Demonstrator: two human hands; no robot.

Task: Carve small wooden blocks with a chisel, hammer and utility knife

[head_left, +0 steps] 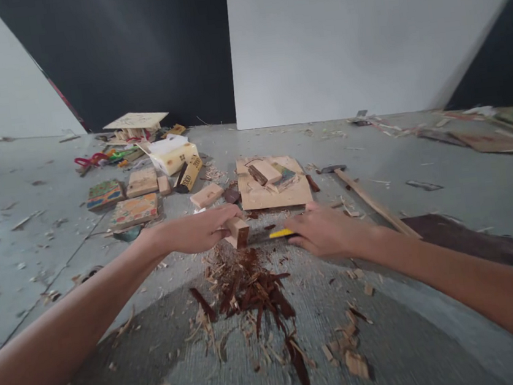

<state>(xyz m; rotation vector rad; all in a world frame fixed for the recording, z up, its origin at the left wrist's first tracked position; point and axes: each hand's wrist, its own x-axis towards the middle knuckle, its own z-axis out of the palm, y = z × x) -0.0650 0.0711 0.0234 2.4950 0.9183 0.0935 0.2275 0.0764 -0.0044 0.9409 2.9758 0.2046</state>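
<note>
My left hand (200, 230) is closed around a small wooden block (237, 232), pale on its top and side with a darker brown end. My right hand (319, 230) grips a knife with a yellow handle (281, 233). Its thin grey blade points left towards the block's lower end; whether it touches the wood I cannot tell. Below both hands lies a pile of dark brown bark strips and pale shavings (256, 294) on the grey floor.
Past my hands, a thin wooden board (275, 198) carries wood pieces. A hammer (373, 201) lies to its right, near a dark brown sheet (470, 239). Painted blocks (134, 211), a tissue pack (171, 156) and a yellow-black box (188, 173) are at the left. Walls stand behind.
</note>
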